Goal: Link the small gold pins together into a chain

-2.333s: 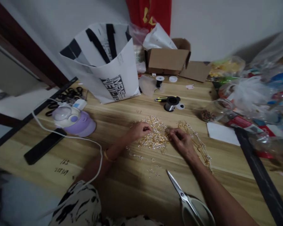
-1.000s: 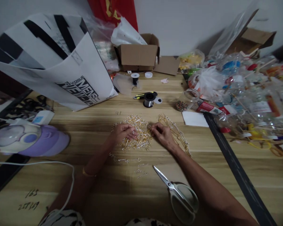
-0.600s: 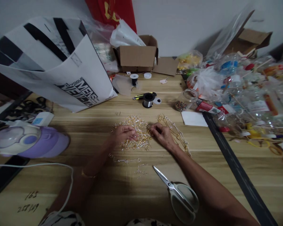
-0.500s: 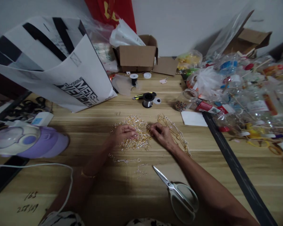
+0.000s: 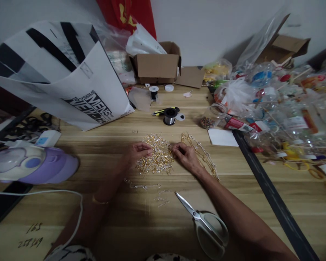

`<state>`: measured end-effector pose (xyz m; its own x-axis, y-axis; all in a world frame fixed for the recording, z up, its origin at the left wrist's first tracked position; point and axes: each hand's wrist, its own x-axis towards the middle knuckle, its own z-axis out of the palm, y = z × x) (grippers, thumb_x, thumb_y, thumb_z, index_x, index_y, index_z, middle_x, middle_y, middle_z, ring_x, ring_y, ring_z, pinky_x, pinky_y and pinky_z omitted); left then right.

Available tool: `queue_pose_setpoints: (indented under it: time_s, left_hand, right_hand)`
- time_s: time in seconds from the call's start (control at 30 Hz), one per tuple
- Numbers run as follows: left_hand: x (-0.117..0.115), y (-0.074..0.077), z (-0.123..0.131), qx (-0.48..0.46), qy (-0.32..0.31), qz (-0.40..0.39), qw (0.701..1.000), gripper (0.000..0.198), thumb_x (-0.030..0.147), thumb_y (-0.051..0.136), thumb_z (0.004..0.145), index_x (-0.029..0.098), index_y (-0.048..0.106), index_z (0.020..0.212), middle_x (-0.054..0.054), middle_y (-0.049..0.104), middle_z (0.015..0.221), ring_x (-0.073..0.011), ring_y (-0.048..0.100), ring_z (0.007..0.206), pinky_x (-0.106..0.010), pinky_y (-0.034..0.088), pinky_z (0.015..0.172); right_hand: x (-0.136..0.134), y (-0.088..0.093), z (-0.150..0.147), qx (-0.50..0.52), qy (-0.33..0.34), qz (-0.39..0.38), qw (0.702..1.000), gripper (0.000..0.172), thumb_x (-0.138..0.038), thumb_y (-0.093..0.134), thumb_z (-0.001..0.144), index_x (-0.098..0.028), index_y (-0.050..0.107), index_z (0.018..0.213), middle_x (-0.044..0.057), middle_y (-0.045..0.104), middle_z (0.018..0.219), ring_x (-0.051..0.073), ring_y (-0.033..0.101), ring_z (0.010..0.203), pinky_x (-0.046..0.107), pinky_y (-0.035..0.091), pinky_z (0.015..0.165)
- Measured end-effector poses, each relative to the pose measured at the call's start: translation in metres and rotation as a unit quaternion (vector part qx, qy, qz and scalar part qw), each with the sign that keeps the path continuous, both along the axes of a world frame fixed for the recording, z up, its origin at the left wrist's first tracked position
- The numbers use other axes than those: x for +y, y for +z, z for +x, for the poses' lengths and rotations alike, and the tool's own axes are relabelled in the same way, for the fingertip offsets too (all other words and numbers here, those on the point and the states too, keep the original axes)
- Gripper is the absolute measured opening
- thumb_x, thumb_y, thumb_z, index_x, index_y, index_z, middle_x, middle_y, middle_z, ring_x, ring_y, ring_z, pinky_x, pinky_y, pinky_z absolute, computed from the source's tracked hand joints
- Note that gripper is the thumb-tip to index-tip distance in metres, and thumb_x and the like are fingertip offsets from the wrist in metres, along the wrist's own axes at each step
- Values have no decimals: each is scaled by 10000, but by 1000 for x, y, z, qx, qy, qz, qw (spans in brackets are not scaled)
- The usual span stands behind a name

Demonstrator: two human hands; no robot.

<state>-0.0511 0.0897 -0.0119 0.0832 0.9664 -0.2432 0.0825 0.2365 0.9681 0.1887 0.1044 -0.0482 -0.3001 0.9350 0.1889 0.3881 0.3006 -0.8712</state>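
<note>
**Here, both hands work at a heap of gold pieces**

On the wooden bench (image 5: 255, 224), a pile of small gold findings (image 5: 158, 156) lies between the person's two hands. The left hand (image 5: 135, 154) rests at the pile's left edge, its fingers (image 5: 146, 146) drawn narrow with the tips close together over the pieces. The right hand (image 5: 187, 156) sits at the pile's right edge, fingers (image 5: 177, 148) curled in tight against it. Whether either hand has a piece pinched is too small to tell.

Just beyond the right hand lies a strand of gold chains (image 5: 206, 159). Short silver chain bits (image 5: 143, 186) lie nearer the person, below the pile, and open scissors (image 5: 203, 222) lie beside the right forearm. A wire spool (image 5: 170, 116) stands farther back, with a white paper bag (image 5: 70, 79) to the left and a cardboard box (image 5: 157, 65) against the wall.
</note>
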Motion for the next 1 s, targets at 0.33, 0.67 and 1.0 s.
queue_pose_setpoints:
  time_s: [0.33,0.67,1.0]
  left_hand:
    - [3,1,-2,44,34,75,996,219,338,720,621,146,636,686,36,586,532,-94,528,513,-209,443,536]
    - [4,-10,-6,80,34,110,990,183,308,659,663,145,641,743,13,623,594,-116,571,566,-211,439,548]
    - [7,-22,-8,153,30,158,975,179,268,620,686,143,689,795,-46,705,773,-170,652,706,-255,498,659]
  right_hand:
    - [1,0,-1,3,1,-5,1000,195,-330,504,859,-171,582,776,9,598,628,136,537,573,237,412,562]
    - [0,-4,-1,8,-2,-2,1000,203,-342,502,862,-172,590,793,16,604,649,139,541,585,241,428,569]
    - [0,-3,0,2,-2,-4,1000,179,-313,496,866,-175,587,798,16,600,669,139,538,602,241,420,578]
